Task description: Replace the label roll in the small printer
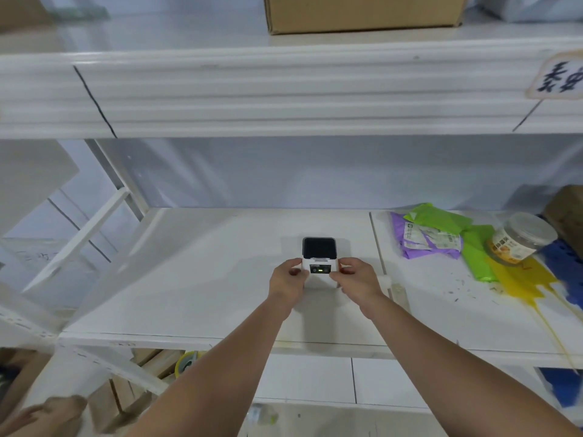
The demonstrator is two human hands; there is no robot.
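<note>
A small white label printer (pixel 319 258) with a dark lid and a lit green light on its front panel stands on the white shelf board (pixel 195 279). My left hand (pixel 288 280) grips its left side and my right hand (pixel 356 279) grips its right side, thumbs on the front corners. The lid looks closed. No label roll shows anywhere in view.
Right of the printer lie purple and green mailer bags (pixel 432 234), a clear plastic jar (pixel 520 238) on its side, and yellow and blue bags (pixel 523 279). A thick white shelf beam (pixel 284 96) hangs overhead with a cardboard box (pixel 362 12) on top. A tape roll (pixel 186 362) sits below.
</note>
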